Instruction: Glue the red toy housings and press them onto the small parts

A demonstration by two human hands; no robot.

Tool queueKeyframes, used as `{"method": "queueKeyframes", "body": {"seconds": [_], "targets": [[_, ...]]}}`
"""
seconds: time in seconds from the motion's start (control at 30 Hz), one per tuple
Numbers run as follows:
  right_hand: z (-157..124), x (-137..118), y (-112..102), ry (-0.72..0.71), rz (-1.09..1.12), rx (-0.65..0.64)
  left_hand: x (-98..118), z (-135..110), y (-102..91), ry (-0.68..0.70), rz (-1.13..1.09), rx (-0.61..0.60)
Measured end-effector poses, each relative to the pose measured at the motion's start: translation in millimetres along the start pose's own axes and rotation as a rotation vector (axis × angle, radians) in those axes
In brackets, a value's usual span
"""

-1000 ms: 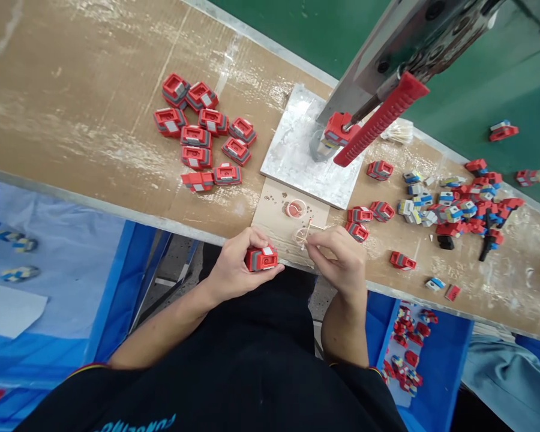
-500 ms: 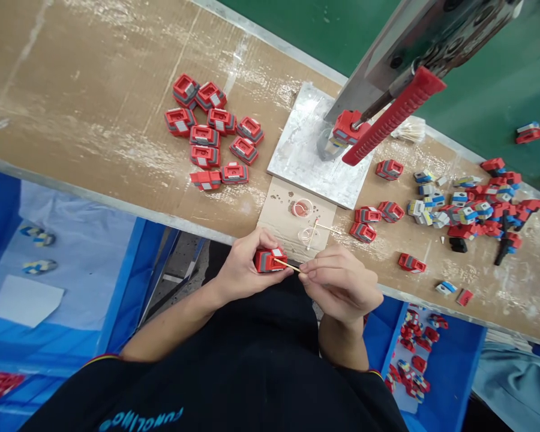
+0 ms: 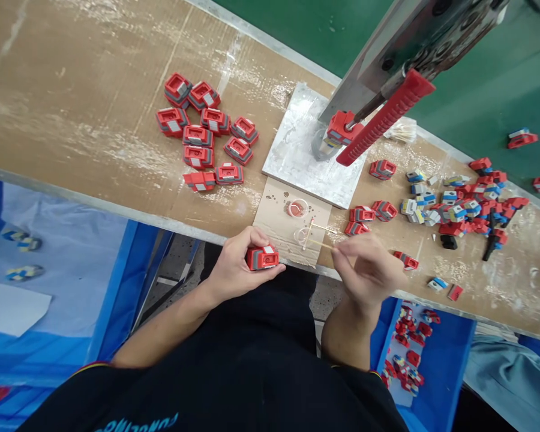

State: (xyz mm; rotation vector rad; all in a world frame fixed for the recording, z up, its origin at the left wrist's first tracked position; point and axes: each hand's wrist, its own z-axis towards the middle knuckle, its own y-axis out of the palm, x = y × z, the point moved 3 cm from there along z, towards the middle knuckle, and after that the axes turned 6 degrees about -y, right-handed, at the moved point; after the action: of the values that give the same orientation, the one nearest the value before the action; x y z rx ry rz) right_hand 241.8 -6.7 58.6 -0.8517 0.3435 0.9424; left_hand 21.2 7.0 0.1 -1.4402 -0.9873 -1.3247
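My left hand [image 3: 234, 267] is closed around a red and grey plastic block [image 3: 261, 257], held just off the bench's front edge. My right hand [image 3: 369, 270] pinches a thin wooden stick [image 3: 319, 243] whose tip reaches toward a small clear ring [image 3: 302, 234] on a cardboard pad [image 3: 292, 222]. A second small dish with red inside [image 3: 297, 208] sits on the same pad. Another stick lies across the pad beside the ring.
A cluster of several red blocks [image 3: 207, 135] lies at the left of the brown bench [image 3: 72, 108]. A metal plate [image 3: 297, 150] carries a press with a red lever [image 3: 384, 117] and a block under it. Loose red, blue and yellow parts [image 3: 468, 204] are scattered right. Blue bins [image 3: 427, 354] stand below.
My right hand drew the stick away from the block in my left hand and moved right, up to the pad. The left hand and block stayed nearly still.
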Motion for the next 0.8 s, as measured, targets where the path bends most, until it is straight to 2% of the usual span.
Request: {"method": "queueKeyframes", "body": {"seconds": [0.07, 0.17, 0.23, 0.37, 0.43, 0.63, 0.8], "targets": [[1.0, 10.7, 4.5, 0.002, -0.097, -0.130, -0.8, 0.4, 0.3, 0.000, 0.012, 0.007], [1.6, 17.1, 12.0, -0.030, -0.107, -0.298, -0.8, 0.9, 1.0, 0.012, 0.020, 0.011], [1.6, 15.1, 10.2, -0.016, -0.062, -0.272, -0.4, 1.1, 1.1, 0.016, 0.024, 0.007], [0.3, 0.7, 0.4, 0.032, 0.093, -0.060, 0.7, 1.6, 1.9, 0.021, 0.031, -0.018], [-0.4, -8.5, 1.4, 0.015, 0.182, -0.018, 1.6, 1.9, 2.9, 0.040, 0.039, -0.022], [1.0, -20.1, 14.8, -0.048, 0.235, -0.025, 3.8, 1.4, 5.7, 0.105, 0.047, -0.023], [3.1, -21.9, 18.2, -0.054, 0.222, -0.057, 4.4, 1.0, 5.0, 0.090, 0.054, -0.020]]}}
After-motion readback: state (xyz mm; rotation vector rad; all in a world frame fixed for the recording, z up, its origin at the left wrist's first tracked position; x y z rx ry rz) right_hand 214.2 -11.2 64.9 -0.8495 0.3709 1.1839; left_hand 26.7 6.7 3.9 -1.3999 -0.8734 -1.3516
